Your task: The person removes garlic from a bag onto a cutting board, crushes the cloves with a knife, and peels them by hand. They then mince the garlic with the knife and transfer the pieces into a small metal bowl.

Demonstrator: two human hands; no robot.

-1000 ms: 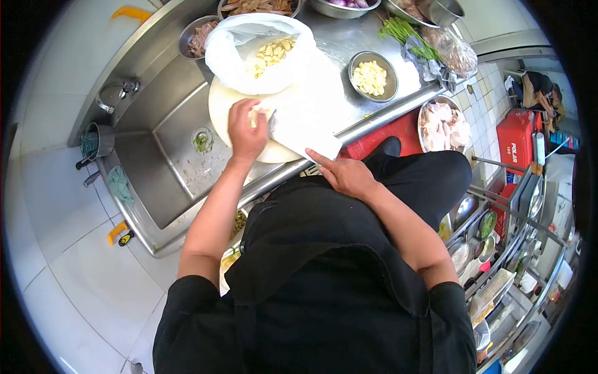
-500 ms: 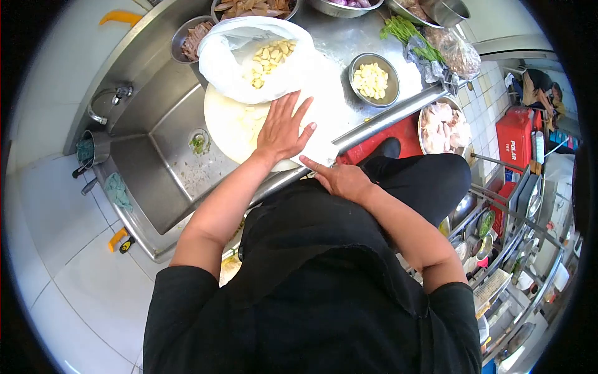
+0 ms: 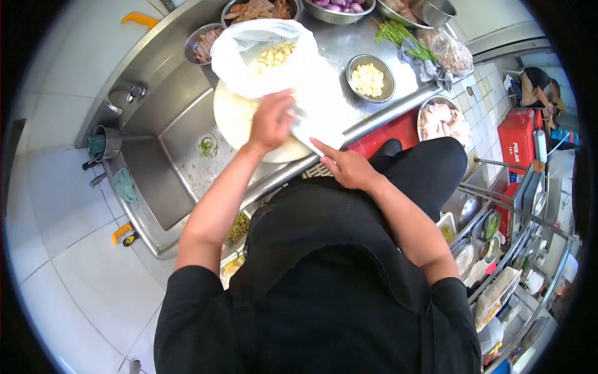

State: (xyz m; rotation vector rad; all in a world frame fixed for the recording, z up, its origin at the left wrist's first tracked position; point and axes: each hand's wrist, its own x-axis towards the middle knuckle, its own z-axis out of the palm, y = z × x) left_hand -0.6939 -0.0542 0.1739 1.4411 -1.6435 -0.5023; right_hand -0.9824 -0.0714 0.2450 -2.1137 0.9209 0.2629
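My right hand (image 3: 352,167) is closed at the near edge of the round white cutting board (image 3: 227,121), its index finger stretched along what looks like a broad, glare-washed cleaver blade (image 3: 321,134). The handle is hidden in the hand. Over the board, my left hand (image 3: 272,121) is raised beside the blade, its fingers smeared by motion. A blurred shiny patch shows by its fingertips. Behind it, an open white plastic bag (image 3: 233,65) holds peeled garlic cloves (image 3: 276,56). Pale pieces on the board are hard to make out in the glare.
A metal bowl of peeled garlic (image 3: 367,79) stands right of the board. The sink (image 3: 171,177) lies left. Bowls of shallots (image 3: 339,6) and meat (image 3: 258,9) line the back, with green stalks (image 3: 398,34) nearby. Below right is a basin of raw meat (image 3: 442,121).
My left hand has lifted from lying flat on the blade and drawn its fingers in. My right hand stays at the board's near edge. The view has shifted slightly.
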